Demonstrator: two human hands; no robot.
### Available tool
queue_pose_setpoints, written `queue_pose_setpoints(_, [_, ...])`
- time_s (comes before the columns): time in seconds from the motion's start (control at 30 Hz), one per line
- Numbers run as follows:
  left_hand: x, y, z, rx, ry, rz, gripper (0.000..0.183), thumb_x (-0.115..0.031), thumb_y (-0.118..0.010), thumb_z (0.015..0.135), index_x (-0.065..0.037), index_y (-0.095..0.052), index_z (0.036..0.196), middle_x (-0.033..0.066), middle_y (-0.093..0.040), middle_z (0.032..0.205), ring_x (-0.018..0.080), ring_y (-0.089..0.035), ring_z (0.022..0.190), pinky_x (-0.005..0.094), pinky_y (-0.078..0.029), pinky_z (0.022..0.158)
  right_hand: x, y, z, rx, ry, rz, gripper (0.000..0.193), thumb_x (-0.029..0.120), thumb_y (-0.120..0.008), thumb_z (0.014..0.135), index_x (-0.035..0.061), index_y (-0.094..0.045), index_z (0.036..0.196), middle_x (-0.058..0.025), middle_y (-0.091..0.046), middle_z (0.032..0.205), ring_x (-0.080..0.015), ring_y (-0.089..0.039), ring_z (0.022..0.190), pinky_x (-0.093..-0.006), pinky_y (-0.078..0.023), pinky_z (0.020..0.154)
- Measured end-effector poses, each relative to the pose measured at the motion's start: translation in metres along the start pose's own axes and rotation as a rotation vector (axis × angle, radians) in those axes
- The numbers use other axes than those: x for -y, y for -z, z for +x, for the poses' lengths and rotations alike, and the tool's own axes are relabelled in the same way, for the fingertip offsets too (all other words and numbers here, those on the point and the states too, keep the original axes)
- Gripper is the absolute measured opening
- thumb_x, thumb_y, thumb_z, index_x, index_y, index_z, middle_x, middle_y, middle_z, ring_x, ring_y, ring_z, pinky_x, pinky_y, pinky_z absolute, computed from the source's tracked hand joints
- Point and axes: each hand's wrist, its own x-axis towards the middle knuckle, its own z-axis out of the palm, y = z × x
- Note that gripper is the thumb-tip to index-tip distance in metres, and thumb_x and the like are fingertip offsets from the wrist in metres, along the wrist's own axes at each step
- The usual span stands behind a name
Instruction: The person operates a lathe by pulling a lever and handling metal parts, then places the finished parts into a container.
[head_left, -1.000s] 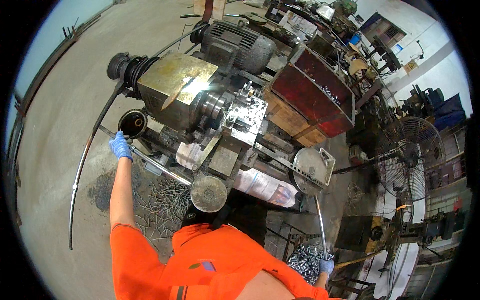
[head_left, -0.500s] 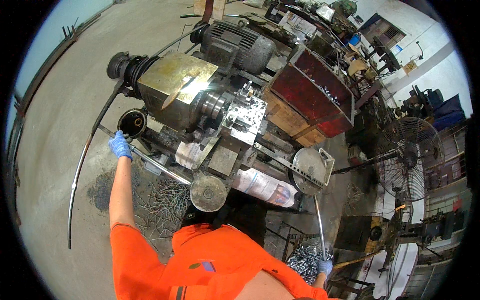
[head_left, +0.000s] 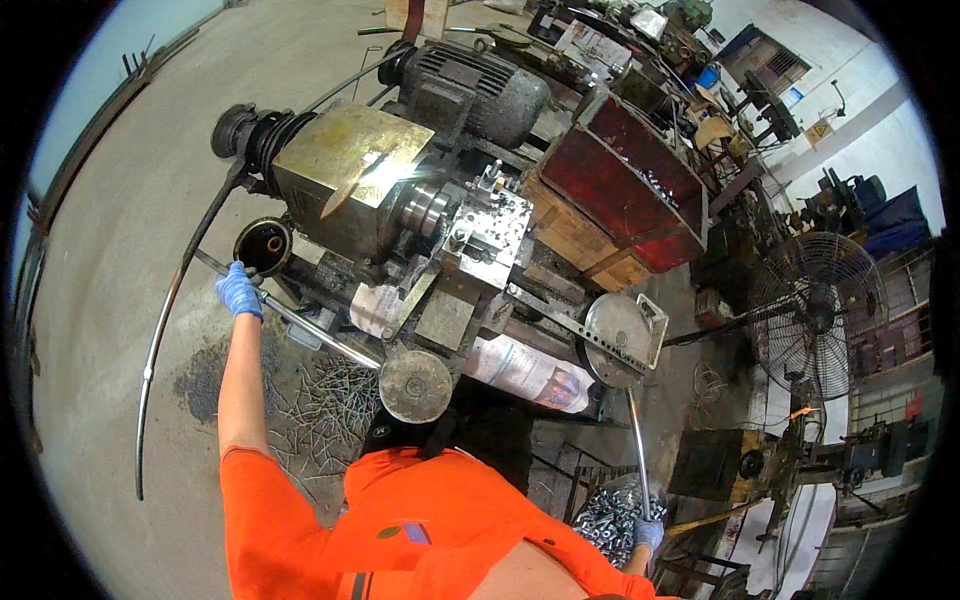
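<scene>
Left hand (head_left: 239, 291): grip closed around silver bar (head_left: 335, 341) running to grey disc (head_left: 415, 386). Right hand (head_left: 648, 534): grip closed around lower end of steel rod (head_left: 639, 450) reaching up toward larger disc (head_left: 611, 322), beside heaped metal parts (head_left: 604, 523).

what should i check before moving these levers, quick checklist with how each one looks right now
1. Left hand on the left lever: ok, closed around it.
2. Right hand on the right lever: ok, closed around its lower end.
3. Orange left sleeve away from the spindle: ok, well apart.
4. Floor beside the machine free of scrap: not ok, a heap of thin metal scraps lies there.
5. Spindle stopped: cannot tell from stills.
6. Workpiece seated in the spindle: cannot tell, too small.
</scene>
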Motion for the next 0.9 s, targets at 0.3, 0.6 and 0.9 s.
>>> queue_pose_setpoints(0.3, [-0.009,-0.005,-0.010,-0.016,-0.015,-0.054,0.010,-0.007,-0.054,0.081,0.002,-0.051,0.079,0.0100,-0.055,0.058,0.0167,-0.049,0.038,0.0285,-0.042,0.036,0.000,-0.002,-0.004,-0.015,-0.018,-0.023,0.042,0.032,-0.067,0.061,-0.0011,-0.064,0.087,-0.0253,-0.062,0.088,-0.0379,-0.061,0.086,-0.0435,-0.048,0.075])
queue_pose_setpoints(0.6, [0.001,-0.001,-0.001,-0.002,-0.015,0.000,0.012,-0.010,-0.053,0.083,0.001,-0.052,0.087,0.0108,-0.058,0.060,0.0171,-0.054,0.042,0.0276,-0.045,0.038,0.025,0.034,-0.029,0.067,-0.026,0.019,0.042,0.032,-0.067,0.060,-0.0003,-0.064,0.087,-0.0248,-0.063,0.088,-0.0389,-0.060,0.086,-0.0429,-0.048,0.076])
queue_pose_setpoints(0.9, [-0.002,-0.003,-0.004,-0.027,-0.014,-0.031,0.011,-0.008,-0.053,0.083,0.002,-0.052,0.087,0.0113,-0.057,0.060,0.0169,-0.053,0.041,0.0280,-0.044,0.037,0.002,0.001,-0.012,-0.026,-0.011,0.035,0.045,0.032,-0.069,0.057,-0.0013,-0.064,0.087,-0.0253,-0.063,0.089,-0.0381,-0.061,0.087,-0.0421,-0.048,0.076])
